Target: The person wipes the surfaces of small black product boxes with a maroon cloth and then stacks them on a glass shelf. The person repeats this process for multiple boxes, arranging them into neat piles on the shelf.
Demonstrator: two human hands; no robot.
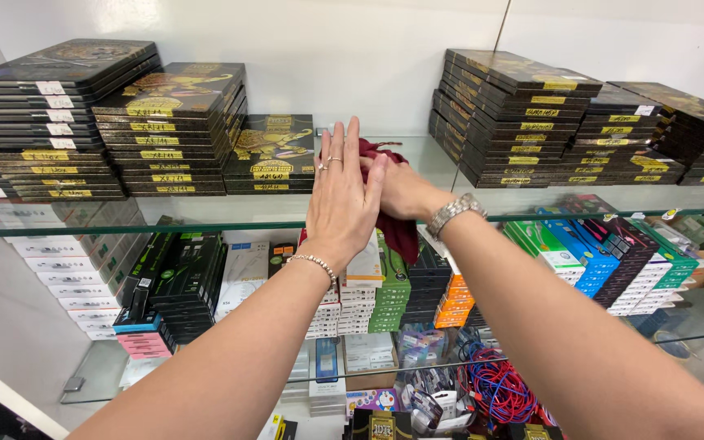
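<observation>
A dark red cloth [393, 220], soft and crumpled, lies bunched on the front part of the top glass shelf [205, 228], one loose corner hanging down over the shelf's green-tinted edge. The right hand [401, 191] lies on the cloth, pressing it to the glass; whether its fingers curl around the fabric cannot be told, since they are covered. The left hand [342, 200] rests flat over the right hand's fingers, its own fingers spread and straight, gripping nothing. A metal link watch [454, 213] circles the right wrist and a thin beaded bracelet [315, 265] the left. On either side stand stacks of flat black boxes [173, 130] with gold ornament, glossy and rectangular. Below, slim cartons [389, 293] in green, orange, white and blue stand in rows, and coiled red and blue cables [495, 387] lie lower down.
</observation>
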